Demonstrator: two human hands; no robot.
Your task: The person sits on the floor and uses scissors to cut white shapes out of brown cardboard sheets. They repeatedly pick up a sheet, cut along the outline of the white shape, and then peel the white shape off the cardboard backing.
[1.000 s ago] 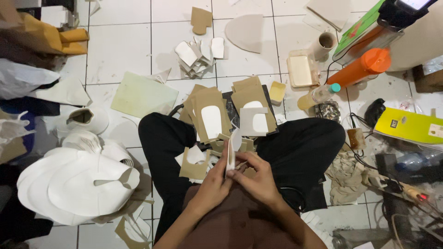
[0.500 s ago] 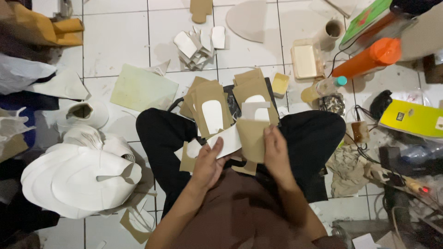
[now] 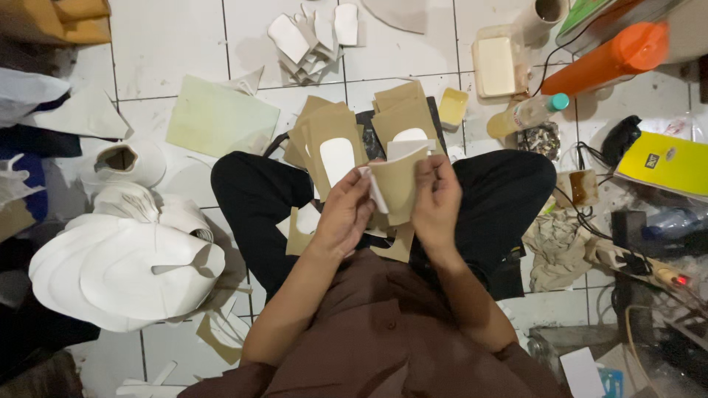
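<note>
— What is the person holding?

— The person is sitting cross-legged on the tiled floor, and both hands are closing on one brown cardboard piece above the lap. The left hand is gripping its left edge, where a white layer is showing, with the fingers curled and the thumb pressing on the front. The right hand is pinching the right edge, the fingers bent around it. Neither hand is open.

— Where is the piece standing exactly?

— It is being held upright between the two hands, just in front of the stack of brown cards with white ovals, which is lying on the knees. A second stack of brown cards is resting just beside it, to the right.

— And what is lying around?

— At the left, a big pile of white paper shapes is lying on the floor, near a pale green sheet. At the right, an orange bottle and a yellow book are lying well apart from the hands. Small white cut pieces are lying further ahead.
</note>
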